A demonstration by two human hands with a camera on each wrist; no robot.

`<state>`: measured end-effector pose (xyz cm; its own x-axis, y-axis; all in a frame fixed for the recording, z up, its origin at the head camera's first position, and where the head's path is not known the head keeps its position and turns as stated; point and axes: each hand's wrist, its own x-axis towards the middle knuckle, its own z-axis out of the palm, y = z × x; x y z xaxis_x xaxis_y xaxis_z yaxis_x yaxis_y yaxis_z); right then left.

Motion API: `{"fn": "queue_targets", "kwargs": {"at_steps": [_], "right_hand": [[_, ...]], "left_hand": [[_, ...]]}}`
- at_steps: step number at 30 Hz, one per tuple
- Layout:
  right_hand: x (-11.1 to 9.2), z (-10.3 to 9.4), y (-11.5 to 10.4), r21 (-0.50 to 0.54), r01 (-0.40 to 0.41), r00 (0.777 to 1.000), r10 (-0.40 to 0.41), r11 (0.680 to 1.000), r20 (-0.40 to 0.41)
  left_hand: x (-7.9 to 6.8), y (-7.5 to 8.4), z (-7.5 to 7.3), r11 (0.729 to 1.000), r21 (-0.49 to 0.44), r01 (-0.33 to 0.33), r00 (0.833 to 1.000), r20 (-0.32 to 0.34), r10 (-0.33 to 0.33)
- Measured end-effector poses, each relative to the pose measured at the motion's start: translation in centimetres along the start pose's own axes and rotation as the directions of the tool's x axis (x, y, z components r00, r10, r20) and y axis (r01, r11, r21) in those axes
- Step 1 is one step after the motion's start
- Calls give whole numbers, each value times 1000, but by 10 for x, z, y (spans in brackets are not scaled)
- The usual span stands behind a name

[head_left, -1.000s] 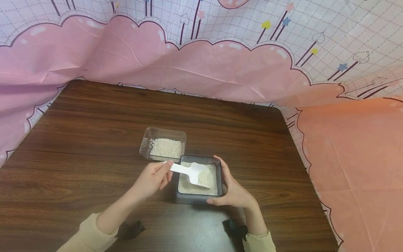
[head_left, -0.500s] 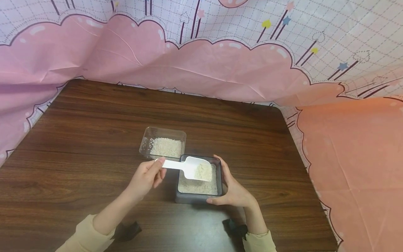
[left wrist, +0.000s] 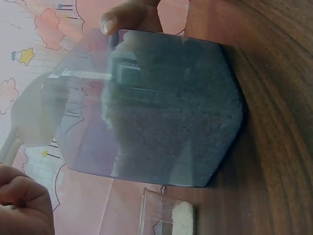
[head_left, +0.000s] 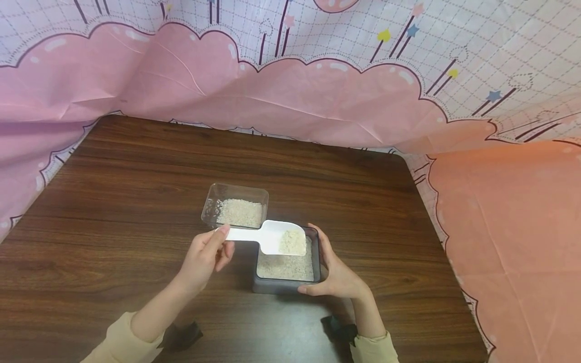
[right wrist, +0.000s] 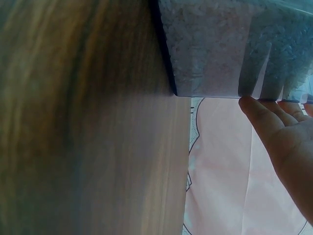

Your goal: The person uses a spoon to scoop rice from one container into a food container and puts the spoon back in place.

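My left hand [head_left: 202,257] pinches the handle of a white scoop [head_left: 270,243], which carries a heap of rice in its bowl. The scoop hangs level above a square grey see-through container [head_left: 277,287], also filled with rice [head_left: 286,267]. In the left wrist view the scoop [left wrist: 36,115] stands apart from the rice in the container [left wrist: 166,112]. With thumb at the front and fingers along the right side, my right hand [head_left: 338,275] holds the container. The right wrist view shows those fingers [right wrist: 261,117] touching its wall.
A shallow clear plastic tray [head_left: 212,204] with some rice stands behind and left of the container, close to its corner. All rests on a dark wooden table [head_left: 150,171]. A pink patterned curtain [head_left: 290,96] hangs behind and beside the table.
My left hand has lifted the scoop out of the rice, drawn it slightly left and away from me, and levelled it. The right hand and container have not moved.
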<state>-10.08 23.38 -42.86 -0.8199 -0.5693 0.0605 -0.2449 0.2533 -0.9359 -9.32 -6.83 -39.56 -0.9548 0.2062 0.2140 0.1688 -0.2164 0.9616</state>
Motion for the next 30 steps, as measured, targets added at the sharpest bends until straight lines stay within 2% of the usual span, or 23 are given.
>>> {"fn": "queue_targets", "kwargs": {"at_steps": [6,15,24,30], "right_hand": [[0,0,0,-7,-4,1000,4,1000,2],[0,0,-1,6,-27,1000,27,1000,-6],[0,0,-2,-2,-25,1000,25,1000,-6],[0,0,-2,-5,-7,1000,7,1000,9]], "left_hand": [[-1,7,-4,997,-63,-44,999,-20,43],[-3,18,-18,986,-135,-100,994,-56,93],[-4,21,-38,977,-152,-151,987,-80,140],[-4,24,-56,985,-99,-141,980,-156,124]]}}
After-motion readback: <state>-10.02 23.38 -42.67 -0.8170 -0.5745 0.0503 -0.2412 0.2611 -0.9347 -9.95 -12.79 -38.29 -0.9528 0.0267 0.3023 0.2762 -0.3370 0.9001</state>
